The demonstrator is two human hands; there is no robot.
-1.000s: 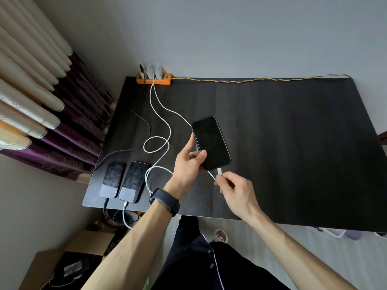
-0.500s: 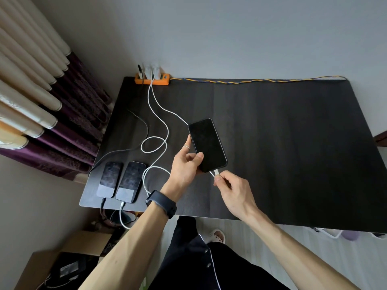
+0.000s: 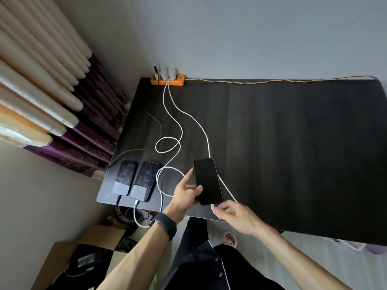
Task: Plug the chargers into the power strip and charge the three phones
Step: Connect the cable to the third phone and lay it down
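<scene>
A black phone point(image 3: 208, 181) is held above the dark table's point(image 3: 293, 143) near edge by my left hand point(image 3: 185, 193), which grips its left side. My right hand point(image 3: 234, 214) pinches the white connector point(image 3: 212, 207) of a white cable point(image 3: 194, 120), right at the phone's bottom end. Two other phones, one point(image 3: 125, 177) with a black cable and one point(image 3: 145, 180) with a white cable, lie screen up at the near left corner with cables in their bottom ends. An orange power strip point(image 3: 167, 80) at the far left holds three chargers.
A yellow-blue braided cord point(image 3: 272, 81) runs along the table's far edge. Curtains point(image 3: 52, 101) hang at the left. An open cardboard box point(image 3: 88, 256) sits on the floor below the table's left corner. White cable loops point(image 3: 168, 145) lie mid-left on the table.
The phone came down and toward the near edge. My right hand brought the white connector up to the phone's bottom end, where it now meets the port.
</scene>
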